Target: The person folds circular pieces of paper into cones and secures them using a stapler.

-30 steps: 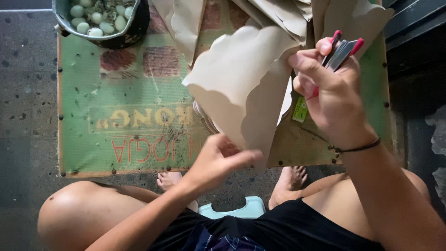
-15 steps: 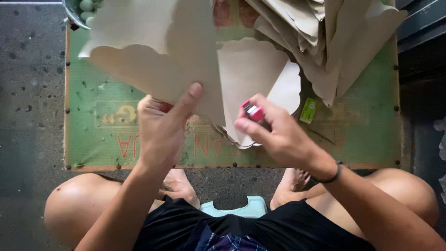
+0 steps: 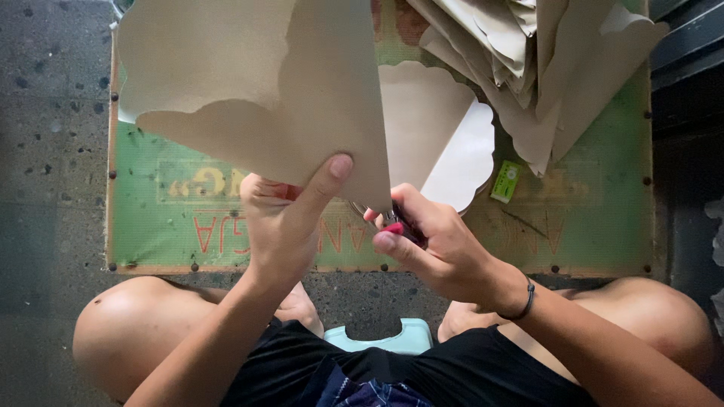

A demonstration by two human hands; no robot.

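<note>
Your left hand [image 3: 283, 226] pinches the folded tan paper cone [image 3: 264, 90] at its tip, mid-frame; your right hand [image 3: 441, 252] is closed around a small red-handled stapler [image 3: 403, 226] at that tip. Keep the overlapped edges flush and squeeze squarely. The paper is matte, stiff, scallop-edged; the green counter [image 3: 596, 218] is worn.

Matt tan paper cone [image 3: 256, 98]; glossy red plastic stapler [image 3: 400, 226]; worn printed green board [image 3: 603, 218] on speckled stone floor [image 3: 53, 188]
</note>
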